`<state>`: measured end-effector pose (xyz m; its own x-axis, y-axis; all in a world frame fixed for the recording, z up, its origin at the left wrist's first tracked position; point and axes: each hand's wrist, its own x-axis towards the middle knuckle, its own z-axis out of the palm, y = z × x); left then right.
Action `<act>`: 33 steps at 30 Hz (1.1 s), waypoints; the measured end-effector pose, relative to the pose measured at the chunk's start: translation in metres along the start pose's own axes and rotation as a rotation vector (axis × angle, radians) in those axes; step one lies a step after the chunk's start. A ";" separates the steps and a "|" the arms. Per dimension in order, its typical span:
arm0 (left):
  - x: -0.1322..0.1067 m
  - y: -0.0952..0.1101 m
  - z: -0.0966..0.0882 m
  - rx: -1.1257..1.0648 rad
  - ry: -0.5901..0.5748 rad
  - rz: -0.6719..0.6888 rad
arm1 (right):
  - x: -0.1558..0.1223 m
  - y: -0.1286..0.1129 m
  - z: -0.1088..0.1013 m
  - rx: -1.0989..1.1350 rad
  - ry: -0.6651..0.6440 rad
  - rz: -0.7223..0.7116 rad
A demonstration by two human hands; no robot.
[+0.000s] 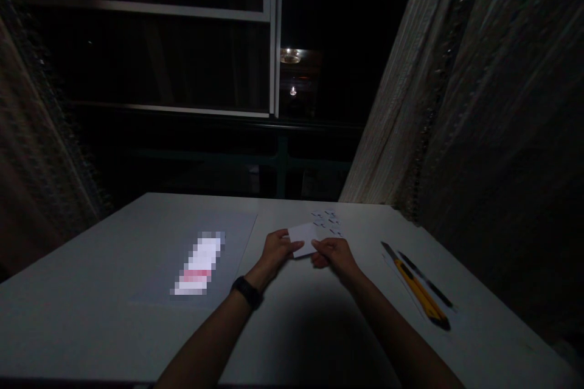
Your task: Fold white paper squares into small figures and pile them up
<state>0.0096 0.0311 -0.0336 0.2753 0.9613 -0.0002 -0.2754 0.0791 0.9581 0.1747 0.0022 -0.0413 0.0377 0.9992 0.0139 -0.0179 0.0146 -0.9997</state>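
Observation:
A small white piece of paper (302,234) is held up over the table between my two hands. My left hand (277,251), with a dark watch on its wrist, pinches the paper's left side, thumb on top. On the right side, my right hand (335,255) grips the edge between thumb and fingers. Just beyond my right hand lie several small paper pieces with dark marks (331,222), grouped on the table. What is on the paper's underside is hidden.
On the white table (292,340), a yellow utility knife (420,292) and a dark pen (426,279) lie at the right. A large paper sheet (237,255) with a blurred bright patch lies at the left. Curtains (392,103) hang beside a dark window (182,61).

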 end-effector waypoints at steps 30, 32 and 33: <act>-0.006 0.008 0.005 0.013 -0.099 0.038 | -0.013 -0.006 0.006 -0.249 -0.117 -0.331; -0.007 0.009 0.004 -0.012 -0.117 0.016 | -0.009 -0.003 0.006 -0.052 -0.168 -0.253; -0.007 0.008 0.004 -0.015 -0.127 0.006 | -0.008 -0.002 0.006 0.017 -0.179 -0.216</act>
<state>0.0094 0.0239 -0.0245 0.3877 0.9208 0.0422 -0.2907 0.0787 0.9536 0.1679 -0.0053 -0.0393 -0.1343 0.9636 0.2312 -0.0454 0.2270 -0.9728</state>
